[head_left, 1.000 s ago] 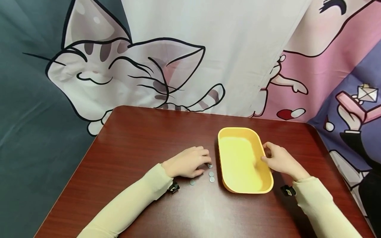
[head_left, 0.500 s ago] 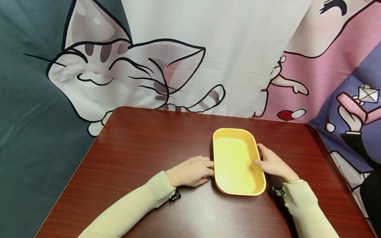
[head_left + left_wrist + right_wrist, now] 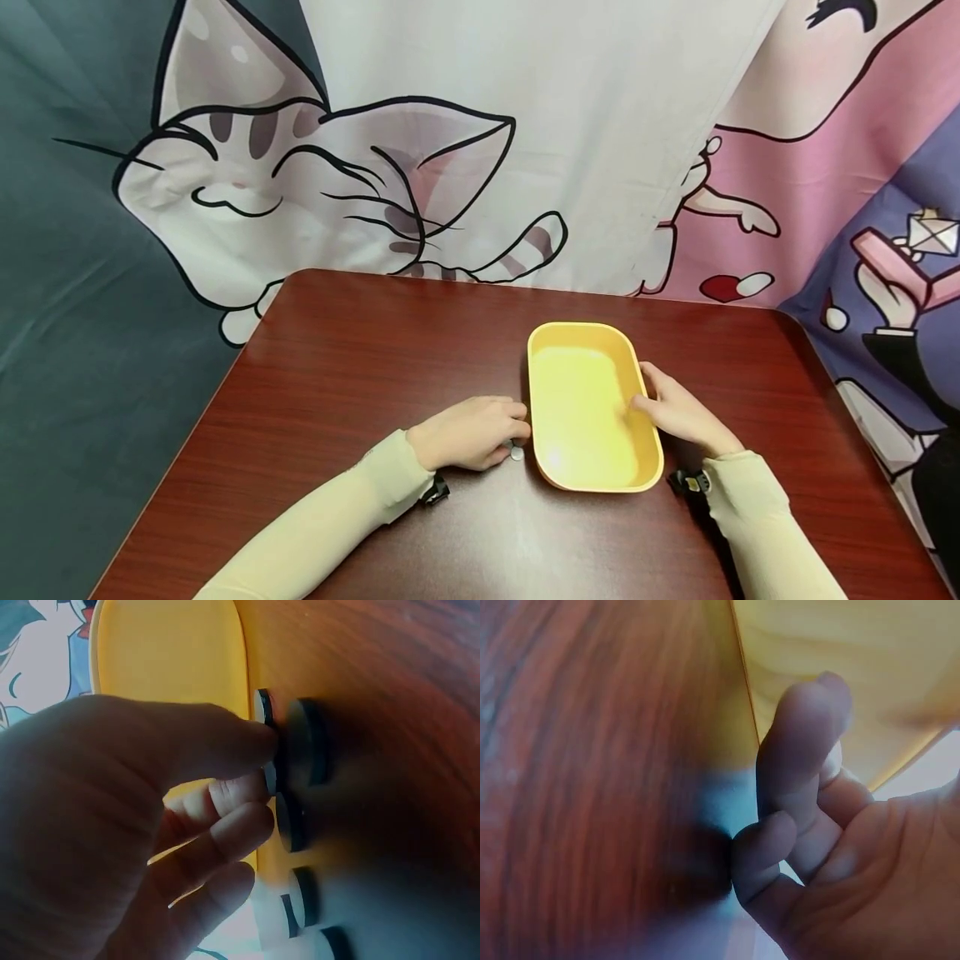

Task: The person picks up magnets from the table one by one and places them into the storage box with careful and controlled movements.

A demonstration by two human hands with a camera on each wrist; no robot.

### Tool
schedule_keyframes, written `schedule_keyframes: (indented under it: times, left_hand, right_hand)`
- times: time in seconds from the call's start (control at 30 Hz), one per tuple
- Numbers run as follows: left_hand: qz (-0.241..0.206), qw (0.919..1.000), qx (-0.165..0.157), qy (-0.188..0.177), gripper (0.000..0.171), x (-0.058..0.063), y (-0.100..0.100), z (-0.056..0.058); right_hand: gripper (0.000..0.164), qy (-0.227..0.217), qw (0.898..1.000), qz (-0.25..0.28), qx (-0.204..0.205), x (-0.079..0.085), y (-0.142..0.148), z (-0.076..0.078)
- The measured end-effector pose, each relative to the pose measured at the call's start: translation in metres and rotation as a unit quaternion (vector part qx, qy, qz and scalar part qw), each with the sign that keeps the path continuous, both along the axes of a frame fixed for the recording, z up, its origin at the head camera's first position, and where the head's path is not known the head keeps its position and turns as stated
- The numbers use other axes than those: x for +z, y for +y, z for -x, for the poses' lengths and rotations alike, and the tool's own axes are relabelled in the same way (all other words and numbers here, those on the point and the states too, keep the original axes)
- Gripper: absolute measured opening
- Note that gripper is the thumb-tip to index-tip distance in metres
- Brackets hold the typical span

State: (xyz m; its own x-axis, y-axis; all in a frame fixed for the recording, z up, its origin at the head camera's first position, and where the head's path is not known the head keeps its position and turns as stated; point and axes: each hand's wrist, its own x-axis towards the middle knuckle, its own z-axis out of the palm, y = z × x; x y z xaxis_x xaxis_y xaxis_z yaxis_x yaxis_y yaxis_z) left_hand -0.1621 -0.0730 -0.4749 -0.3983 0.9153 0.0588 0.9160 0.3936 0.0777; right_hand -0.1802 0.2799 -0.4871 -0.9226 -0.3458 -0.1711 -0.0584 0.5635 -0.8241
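A yellow plastic tray [image 3: 585, 400] with a raised rim lies on the table. My right hand [image 3: 684, 412] grips its right wall, thumb over the rim and fingers outside. Left of the tray, my left hand [image 3: 474, 433] is low over several small round discs, one of them a pale disc [image 3: 517, 453] by its fingertips. In the left wrist view, a row of discs with dark edges, including one disc [image 3: 291, 821], runs along the tray's side. The thumb [image 3: 247, 742] reaches a disc, with the other fingers loosely bent. Some discs are hidden under the hand.
The dark red-brown wooden table [image 3: 375, 333] has a glossy surface. Behind it hangs a cloth [image 3: 600, 125] printed with a cartoon cat and other figures. A black object [image 3: 933, 500] stands at the far right, beyond the table edge.
The right hand has moved the tray to the left, up to the left hand. The left hand has come slightly down toward the front, covering most of the discs.
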Motion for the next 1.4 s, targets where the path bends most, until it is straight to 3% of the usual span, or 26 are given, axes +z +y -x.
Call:
schedule_keyframes:
  times: [0.23,0.57,0.8,0.9,1.17,1.4]
  left_hand:
    - [0.003,0.9999,0.005,-0.014,0.012,-0.002,-0.001,0.003]
    - [0.020,0.9991,0.012,-0.036,0.017,0.002,-0.004,0.008]
    - [0.013,0.9987,0.014,-0.047,0.021,0.001,-0.005,0.014]
    - [0.005,0.9987,0.012,-0.050,0.021,0.001,-0.005,0.014]
    - [-0.002,0.9996,0.004,-0.029,0.022,0.001,-0.004,0.017]
    - [-0.037,0.9988,0.002,-0.032,0.019,0.015,-0.005,0.027]
  right_hand:
    - [0.058,-0.025,0.999,0.000,0.029,0.004,0.005,-0.004]
    - [0.079,-0.073,0.990,0.058,0.104,0.005,0.013,-0.006]
    - [0.074,-0.072,0.996,-0.015,0.040,0.008,0.013,-0.004]
    - [0.067,-0.078,0.997,-0.011,0.023,0.007,0.012,-0.003]
    - [0.068,-0.083,0.996,0.002,0.025,0.008,0.014,-0.003]
    - [0.065,-0.095,0.995,0.024,0.028,0.009,0.014,-0.004]
